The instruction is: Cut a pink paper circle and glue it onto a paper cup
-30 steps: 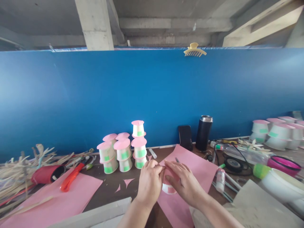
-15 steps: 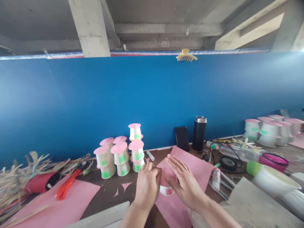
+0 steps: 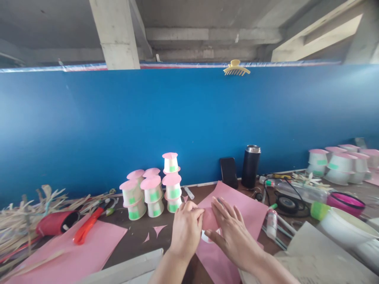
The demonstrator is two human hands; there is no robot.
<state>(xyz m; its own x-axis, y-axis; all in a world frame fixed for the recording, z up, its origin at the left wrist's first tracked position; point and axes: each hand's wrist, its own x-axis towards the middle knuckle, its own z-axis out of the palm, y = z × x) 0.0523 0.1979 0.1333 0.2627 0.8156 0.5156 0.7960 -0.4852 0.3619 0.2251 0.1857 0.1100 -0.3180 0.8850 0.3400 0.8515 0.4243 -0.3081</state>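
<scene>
Between my hands is a small white paper cup [image 3: 209, 236], mostly covered, with a pink paper disc [image 3: 209, 219] on top. My left hand [image 3: 187, 228] has its fingers curled and pinches the disc's left edge. On the right side, my right hand [image 3: 231, 230] lies with fingers stretched out flat over the disc, its thumb against the cup's side. Under the cup spreads a pink paper sheet [image 3: 248, 211]. To the left stand stacked white cups with pink discs and green patches [image 3: 154, 195].
A phone [image 3: 228, 172] and black bottle [image 3: 251, 166] stand by the blue partition [image 3: 189, 118]. Left lie red-handled scissors [image 3: 89, 225] on pink paper [image 3: 97, 252] and dried strips [image 3: 29, 209]. A glue bottle [image 3: 271, 225], white cups [image 3: 346, 225] and more stacked cups [image 3: 340, 165] are right.
The view has shifted slightly, so everything sits a little further right. My right thumb now lies lower across the cup's front, covering more of it. Both hands stay at the disc.
</scene>
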